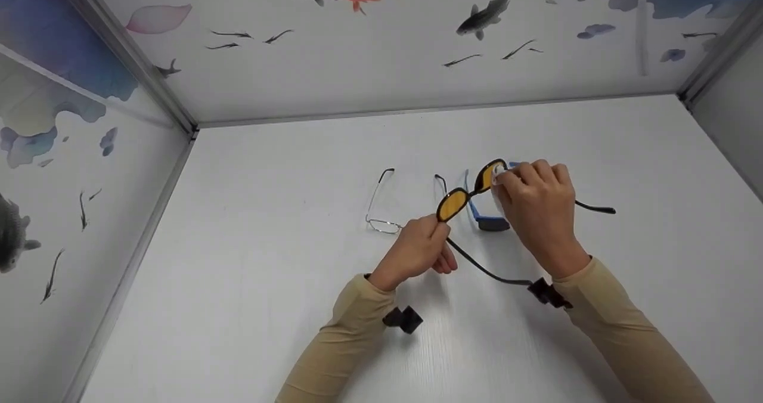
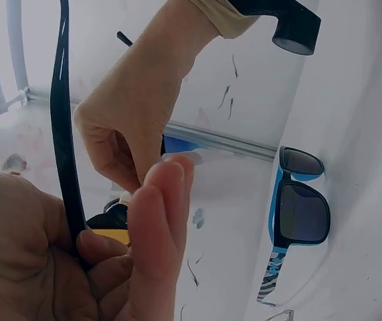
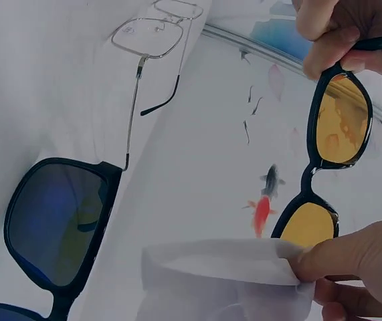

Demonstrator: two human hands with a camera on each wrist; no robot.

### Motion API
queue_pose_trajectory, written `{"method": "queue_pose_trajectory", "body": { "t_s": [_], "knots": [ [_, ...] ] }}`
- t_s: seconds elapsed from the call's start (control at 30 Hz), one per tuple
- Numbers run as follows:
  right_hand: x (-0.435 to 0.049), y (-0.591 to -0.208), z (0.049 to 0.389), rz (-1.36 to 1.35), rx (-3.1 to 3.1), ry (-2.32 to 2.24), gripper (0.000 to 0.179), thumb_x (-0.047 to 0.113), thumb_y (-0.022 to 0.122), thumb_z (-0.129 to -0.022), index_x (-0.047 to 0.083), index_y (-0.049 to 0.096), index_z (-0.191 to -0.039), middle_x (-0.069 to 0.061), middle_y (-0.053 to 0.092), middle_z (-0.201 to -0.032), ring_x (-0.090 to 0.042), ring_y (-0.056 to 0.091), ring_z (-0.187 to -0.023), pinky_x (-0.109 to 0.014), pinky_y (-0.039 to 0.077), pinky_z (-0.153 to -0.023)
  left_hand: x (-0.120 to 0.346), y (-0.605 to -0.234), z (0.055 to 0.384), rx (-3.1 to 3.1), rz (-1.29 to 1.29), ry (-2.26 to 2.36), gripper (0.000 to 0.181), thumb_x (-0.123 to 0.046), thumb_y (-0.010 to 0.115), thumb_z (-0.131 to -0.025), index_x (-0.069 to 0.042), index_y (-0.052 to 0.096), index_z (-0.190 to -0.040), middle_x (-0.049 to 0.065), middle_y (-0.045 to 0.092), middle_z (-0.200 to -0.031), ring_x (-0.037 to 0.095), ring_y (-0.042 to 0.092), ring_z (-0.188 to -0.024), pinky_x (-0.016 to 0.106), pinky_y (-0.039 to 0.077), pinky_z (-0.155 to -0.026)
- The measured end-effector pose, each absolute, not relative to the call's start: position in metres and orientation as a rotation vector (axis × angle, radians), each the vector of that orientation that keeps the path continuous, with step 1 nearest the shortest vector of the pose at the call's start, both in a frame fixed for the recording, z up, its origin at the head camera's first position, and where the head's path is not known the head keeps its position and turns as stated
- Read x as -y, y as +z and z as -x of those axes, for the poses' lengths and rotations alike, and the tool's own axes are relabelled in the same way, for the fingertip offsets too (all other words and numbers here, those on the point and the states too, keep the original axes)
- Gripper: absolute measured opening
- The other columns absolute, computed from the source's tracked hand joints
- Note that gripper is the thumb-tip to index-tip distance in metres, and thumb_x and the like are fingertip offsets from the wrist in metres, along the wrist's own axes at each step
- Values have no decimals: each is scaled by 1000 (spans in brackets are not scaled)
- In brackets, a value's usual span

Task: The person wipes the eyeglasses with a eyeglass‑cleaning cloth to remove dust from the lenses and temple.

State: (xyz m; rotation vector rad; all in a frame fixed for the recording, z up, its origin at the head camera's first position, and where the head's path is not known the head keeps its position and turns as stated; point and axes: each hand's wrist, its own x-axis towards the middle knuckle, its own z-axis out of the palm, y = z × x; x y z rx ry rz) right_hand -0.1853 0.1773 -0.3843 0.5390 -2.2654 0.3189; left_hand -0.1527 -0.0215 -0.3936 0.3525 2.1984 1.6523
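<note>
Black-framed glasses with yellow lenses (image 1: 453,205) are held up above the table, tilted. My left hand (image 1: 420,245) grips them at the corner of the near lens, where the temple arm joins. One temple arm hangs back toward the right sleeve; the other sticks out beyond the right hand. My right hand (image 1: 539,206) pinches a thin white cloth (image 3: 224,277) against the far lens, between thumb and fingers. In the right wrist view the cloth drapes down, and the lower yellow lens is partly covered by the thumb and cloth.
On the white table (image 1: 268,307), blue-and-black sunglasses (image 2: 303,214) lie behind the hands, partly hidden. Beside them, left, rest thin wire-framed glasses (image 1: 383,226) with arms unfolded. Walls painted with fish (image 1: 486,15) close off the back and sides.
</note>
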Motion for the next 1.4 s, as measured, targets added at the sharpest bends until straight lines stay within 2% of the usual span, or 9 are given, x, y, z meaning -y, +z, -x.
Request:
{"method": "queue_pose_trajectory", "body": {
  "t_s": [0.13, 0.23, 0.37, 0.5, 0.7, 1.0, 1.23, 1.4],
  "knots": [
    [-177, -385, 183, -595, 2319, 461, 11, -1, 81, -74, 1, 74, -83, -13, 68, -79, -32, 56, -73, -43, 40, -65, 20, -396, 153, -2230, -355, 1639, 22, -7, 37, -98, -3, 51, -82, 12, 64, -59, 26, 64, -51, 37, 56, -54],
    [-177, -384, 183, -618, 2315, 568, 15, -1, 83, -72, 1, 75, -85, -13, 69, -81, -30, 55, -72, -40, 38, -64, 20, -396, 153, -2251, -346, 1610, 22, -7, 37, -98, -3, 52, -82, 10, 64, -58, 23, 63, -50, 37, 56, -54],
    [-178, -383, 184, -602, 2254, 668, 14, -2, 81, -74, 1, 74, -86, -12, 69, -82, -29, 55, -72, -40, 36, -62, 20, -394, 152, -2258, -338, 1564, 21, -8, 37, -97, -3, 52, -84, 8, 63, -57, 17, 61, -48, 36, 56, -54],
    [-178, -383, 185, -563, 2197, 690, 12, -4, 77, -78, -1, 73, -88, -12, 66, -82, -29, 56, -72, -40, 37, -62, 19, -394, 151, -2247, -335, 1548, 21, -8, 37, -97, -3, 52, -84, 9, 63, -58, 19, 62, -49, 37, 56, -55],
    [-176, -383, 186, -492, 2182, 536, 7, -2, 74, -82, -4, 71, -88, -17, 63, -81, -32, 56, -70, -41, 42, -60, 21, -396, 151, -2226, -351, 1572, 21, -8, 36, -98, -2, 52, -86, 8, 65, -59, 24, 65, -53, 38, 57, -57],
    [-172, -391, 184, -483, 2293, 353, 7, -1, 73, -82, -6, 70, -87, -20, 63, -82, -36, 54, -73, -44, 43, -63, 22, -399, 153, -2219, -332, 1609, 22, -8, 36, -98, -2, 52, -84, 10, 65, -59, 17, 62, -48, 40, 57, -56],
    [-169, -395, 179, -591, 2327, 424, 10, -1, 80, -75, -1, 73, -83, -15, 66, -80, -32, 57, -74, -40, 43, -63, 23, -397, 157, -2278, -301, 1594, 24, -10, 36, -99, -3, 52, -82, 9, 63, -56, 17, 61, -45, 36, 55, -51],
    [-169, -392, 174, -659, 2322, 495, 14, -3, 82, -72, -1, 73, -84, -14, 65, -80, -30, 58, -74, -37, 49, -65, 25, -396, 163, -2312, -294, 1566, 24, -11, 37, -99, -3, 52, -83, 9, 64, -56, 16, 61, -46, 35, 55, -52]
  ]
}}
